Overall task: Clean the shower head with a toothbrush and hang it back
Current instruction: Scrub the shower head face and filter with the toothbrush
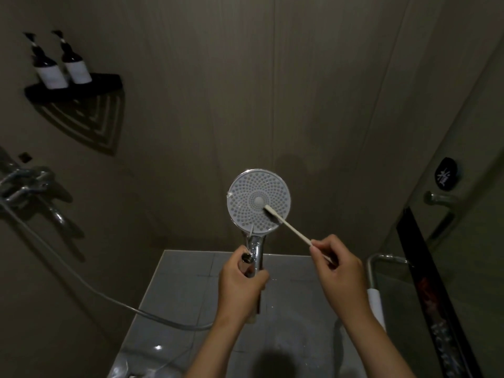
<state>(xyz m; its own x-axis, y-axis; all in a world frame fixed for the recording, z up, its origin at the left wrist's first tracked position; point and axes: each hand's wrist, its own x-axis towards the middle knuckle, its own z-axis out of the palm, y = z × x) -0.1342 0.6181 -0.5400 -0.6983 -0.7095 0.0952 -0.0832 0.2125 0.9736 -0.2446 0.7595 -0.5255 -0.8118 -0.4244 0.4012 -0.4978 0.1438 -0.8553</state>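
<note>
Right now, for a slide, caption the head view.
Left hand holds shower head; right hand scrubs it with toothbrush.

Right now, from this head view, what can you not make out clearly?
Head view:
Handle of the round white-faced chrome shower head: partly hidden by the left hand.
Rear end of the thin pale toothbrush: hidden inside the right hand.
Labels on two dark pump bottles: too small, dim.
Chrome mixer tap: cut off by left edge.

Dotted white shower head, cream toothbrush
</note>
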